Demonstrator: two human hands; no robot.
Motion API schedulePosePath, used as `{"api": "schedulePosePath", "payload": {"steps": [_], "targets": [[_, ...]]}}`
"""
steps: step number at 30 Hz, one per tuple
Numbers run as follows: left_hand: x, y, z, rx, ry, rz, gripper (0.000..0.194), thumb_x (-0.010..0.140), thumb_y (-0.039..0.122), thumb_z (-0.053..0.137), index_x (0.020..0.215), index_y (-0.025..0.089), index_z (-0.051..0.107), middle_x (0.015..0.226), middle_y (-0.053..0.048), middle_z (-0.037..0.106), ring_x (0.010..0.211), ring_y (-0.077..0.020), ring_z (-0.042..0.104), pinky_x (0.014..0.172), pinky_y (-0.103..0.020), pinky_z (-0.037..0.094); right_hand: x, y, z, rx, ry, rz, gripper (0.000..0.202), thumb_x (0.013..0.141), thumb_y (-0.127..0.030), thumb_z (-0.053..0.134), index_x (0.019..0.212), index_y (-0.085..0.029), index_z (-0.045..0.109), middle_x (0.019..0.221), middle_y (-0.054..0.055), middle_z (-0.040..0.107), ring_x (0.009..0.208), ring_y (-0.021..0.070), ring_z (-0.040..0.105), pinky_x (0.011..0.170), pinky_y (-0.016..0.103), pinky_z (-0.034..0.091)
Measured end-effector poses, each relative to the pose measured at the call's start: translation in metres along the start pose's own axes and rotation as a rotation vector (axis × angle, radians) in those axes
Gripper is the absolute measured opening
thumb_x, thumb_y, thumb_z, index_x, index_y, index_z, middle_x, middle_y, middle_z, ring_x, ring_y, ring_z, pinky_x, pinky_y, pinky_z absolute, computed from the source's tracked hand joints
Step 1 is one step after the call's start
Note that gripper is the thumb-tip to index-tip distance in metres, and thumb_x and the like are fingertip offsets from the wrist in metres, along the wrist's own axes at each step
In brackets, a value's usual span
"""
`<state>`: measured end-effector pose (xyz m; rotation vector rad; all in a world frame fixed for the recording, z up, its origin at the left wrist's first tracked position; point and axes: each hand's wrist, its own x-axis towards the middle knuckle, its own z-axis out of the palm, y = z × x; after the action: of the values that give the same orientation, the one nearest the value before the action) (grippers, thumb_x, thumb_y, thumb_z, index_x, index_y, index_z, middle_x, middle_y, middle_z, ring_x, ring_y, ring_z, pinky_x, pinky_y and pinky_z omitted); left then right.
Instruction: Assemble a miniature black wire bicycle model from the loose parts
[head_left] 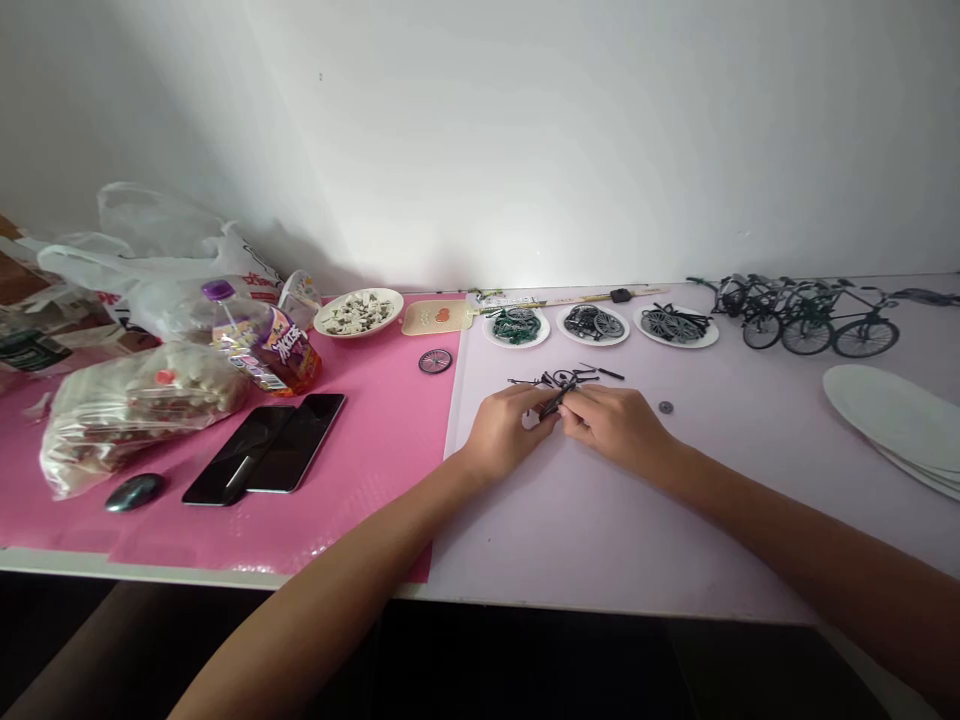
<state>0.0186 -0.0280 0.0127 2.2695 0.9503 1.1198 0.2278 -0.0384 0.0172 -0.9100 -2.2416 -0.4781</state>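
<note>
My left hand [507,428] and my right hand [609,420] meet over the pale part of the table, both closed on a small dark part [556,402]. What exactly it is cannot be made out. Just beyond the fingers lie thin black pieces [525,381] and a short black rod [611,374]. A small grey disc [666,407] rests to the right of my right hand. On the pink cover at the left is a black spoked wheel [435,361]. Three white plates with green [514,326], black [592,324] and grey [675,324] model parts stand behind.
Model bicycles [862,325] stand at the back right, near stacked white plates [892,415]. Leftward are two phones [296,442], a mouse [135,492], a bottle [266,345], plastic bags [150,400] and a plate of pale pieces [358,313]. The table's front edge [600,612] runs below my forearms.
</note>
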Motion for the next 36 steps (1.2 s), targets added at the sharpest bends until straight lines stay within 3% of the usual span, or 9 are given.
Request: {"api": "schedulePosePath", "payload": {"steps": [11,20,26,29,33,36], "targets": [[0.0022,0.0026,-0.0023,-0.052,0.002,-0.027,0.024,0.097,0.024,0.069,0.117,0.021,0.08,0.096,-0.006,0.078,0.081,-0.0167,0.068,0.069,-0.025,0.056,-0.0001,-0.005,-0.0008,0.094,-0.023,0.124,0.017,0.098,-0.016,0.055,0.082,-0.02,0.059,0.067,-0.001,0.062,0.056,0.0131,0.054,0.054,0.026,0.036],[0.0018,0.0008,-0.0008,-0.024,-0.001,-0.016,0.024,0.096,0.021,0.068,0.118,0.022,0.079,0.094,-0.005,0.077,0.078,-0.0158,0.066,0.071,-0.025,0.056,0.0011,-0.0053,0.0002,0.061,0.016,0.071,0.02,0.095,-0.012,0.054,0.077,-0.021,0.057,0.067,-0.001,0.062,0.056,0.0126,0.052,0.053,0.025,0.035],[0.0014,0.0,-0.0001,-0.002,-0.003,-0.006,0.015,0.097,0.02,0.067,0.104,0.021,0.08,0.089,-0.004,0.075,0.075,-0.015,0.063,0.069,-0.025,0.054,0.0007,-0.0061,0.0005,0.078,-0.009,0.082,0.023,0.093,-0.009,0.052,0.074,-0.022,0.053,0.064,-0.002,0.058,0.053,0.0119,0.048,0.052,0.025,0.032],[0.0015,0.0006,-0.0006,-0.002,0.001,-0.009,0.018,0.096,0.02,0.068,0.11,0.021,0.08,0.089,-0.004,0.075,0.075,-0.0149,0.064,0.07,-0.025,0.055,0.0008,-0.0052,0.0005,0.099,-0.013,0.099,0.022,0.093,-0.009,0.052,0.075,-0.022,0.052,0.064,-0.002,0.059,0.053,0.0121,0.049,0.052,0.025,0.032],[0.0025,0.0028,-0.0043,-0.026,0.018,-0.015,0.024,0.096,0.021,0.069,0.118,0.022,0.079,0.092,-0.004,0.076,0.077,-0.0151,0.066,0.072,-0.026,0.056,0.0009,-0.0071,0.0002,0.127,0.02,0.124,0.024,0.098,-0.014,0.053,0.076,-0.023,0.05,0.063,-0.003,0.055,0.052,0.0127,0.05,0.051,0.026,0.034],[0.0037,0.0046,-0.0076,-0.044,0.038,-0.012,0.025,0.095,0.019,0.07,0.118,0.021,0.079,0.093,-0.004,0.076,0.078,-0.0151,0.066,0.072,-0.026,0.056,0.0021,-0.0097,-0.0003,0.145,0.099,0.153,0.014,0.097,-0.017,0.061,0.085,-0.023,0.055,0.069,-0.002,0.061,0.057,0.0141,0.057,0.053,0.026,0.042]]}}
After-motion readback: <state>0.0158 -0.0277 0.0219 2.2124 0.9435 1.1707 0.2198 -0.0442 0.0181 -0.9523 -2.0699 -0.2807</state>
